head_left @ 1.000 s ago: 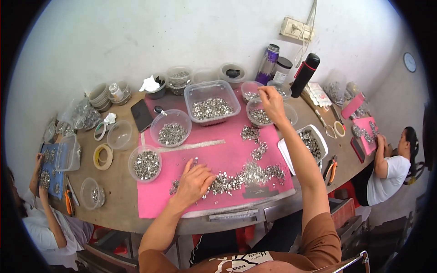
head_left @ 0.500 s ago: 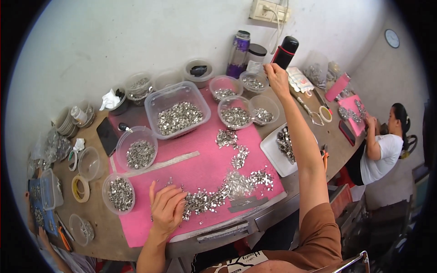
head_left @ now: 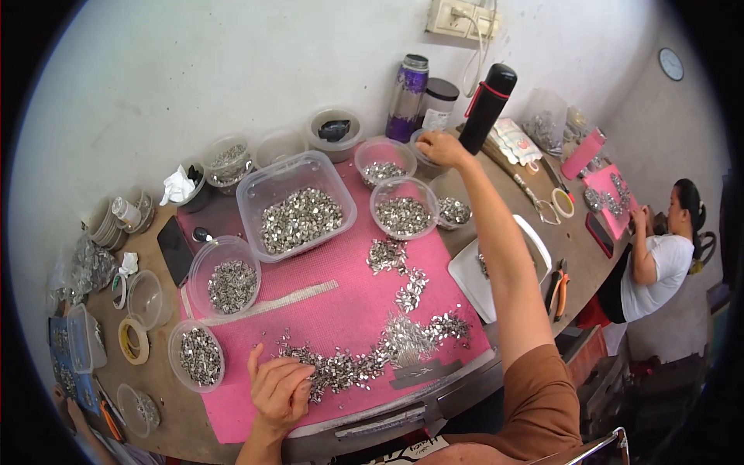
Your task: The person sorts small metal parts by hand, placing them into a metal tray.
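Reaching down to a small clear tub (head_left: 424,164) at the back of the tabletop (head_left: 177,403), the person's right hand (head_left: 439,147) now sits lower than half a second ago, when it hung raised in front of the black thermos (head_left: 490,105). Its fingers are bunched narrowly at the tub's rim; whether they pinch anything cannot be told. The left hand (head_left: 279,387) keeps nearly the same place, half-curled over the pink mat (head_left: 310,318), just beside the left end of the heap of small silver pieces (head_left: 341,370); nothing shows clearly in its grasp. The heap trails rightward to a patch of thin, pale slivers (head_left: 407,341), and its outline looks much as it does in the previous view. Judged from this, the shift puts the hands at two separate stocks, one at the rear tub, one by the loose pieces.
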Tool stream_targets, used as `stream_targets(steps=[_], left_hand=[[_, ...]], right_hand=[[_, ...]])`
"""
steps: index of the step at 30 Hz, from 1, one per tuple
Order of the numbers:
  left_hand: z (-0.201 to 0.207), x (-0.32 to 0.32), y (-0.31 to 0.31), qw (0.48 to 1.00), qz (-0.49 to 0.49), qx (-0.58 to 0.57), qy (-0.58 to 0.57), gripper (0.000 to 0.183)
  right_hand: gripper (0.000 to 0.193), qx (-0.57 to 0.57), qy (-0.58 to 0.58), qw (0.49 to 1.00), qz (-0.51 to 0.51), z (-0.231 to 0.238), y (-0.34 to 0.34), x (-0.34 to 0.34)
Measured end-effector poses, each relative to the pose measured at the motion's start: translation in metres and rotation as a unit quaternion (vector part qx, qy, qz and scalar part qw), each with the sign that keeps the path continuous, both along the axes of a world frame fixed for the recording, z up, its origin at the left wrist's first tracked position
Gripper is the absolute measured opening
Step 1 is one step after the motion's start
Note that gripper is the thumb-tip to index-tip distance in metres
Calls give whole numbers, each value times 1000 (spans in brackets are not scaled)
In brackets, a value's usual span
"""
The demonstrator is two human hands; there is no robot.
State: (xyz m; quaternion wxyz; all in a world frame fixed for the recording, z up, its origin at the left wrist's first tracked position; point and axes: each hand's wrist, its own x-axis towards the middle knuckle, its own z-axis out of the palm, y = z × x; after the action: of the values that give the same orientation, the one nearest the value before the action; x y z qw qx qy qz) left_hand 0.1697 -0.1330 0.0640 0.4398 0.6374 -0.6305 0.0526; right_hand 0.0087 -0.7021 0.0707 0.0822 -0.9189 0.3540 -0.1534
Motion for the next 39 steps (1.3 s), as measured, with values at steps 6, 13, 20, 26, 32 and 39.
stream_targets(steps=[6,13,20,26,32,39], left_hand=[[-2,-4,-4,1000,2,13,-2,9],[-5,-6,4,1000,13,18,11,8],[-3,3,-2,1000,8,9,-14,17],[-4,6,-10,1000,12,6,-1,18],[-15,-3,-6,997,0,58,-44,33],[-32,-18,-16,987,-66,109,-99,32]], right_hand=[[47,32,73,997,-11,3,5,8],[44,-19,-5,989,-144,7,19,18],[34,-168,124,977,-48,-4,-43,-7],[39,225,-228,947,-17,71,82,12],[38,312,-163,931,102,45,279,38],[20,-105,-105,964,219,-53,361,53]])
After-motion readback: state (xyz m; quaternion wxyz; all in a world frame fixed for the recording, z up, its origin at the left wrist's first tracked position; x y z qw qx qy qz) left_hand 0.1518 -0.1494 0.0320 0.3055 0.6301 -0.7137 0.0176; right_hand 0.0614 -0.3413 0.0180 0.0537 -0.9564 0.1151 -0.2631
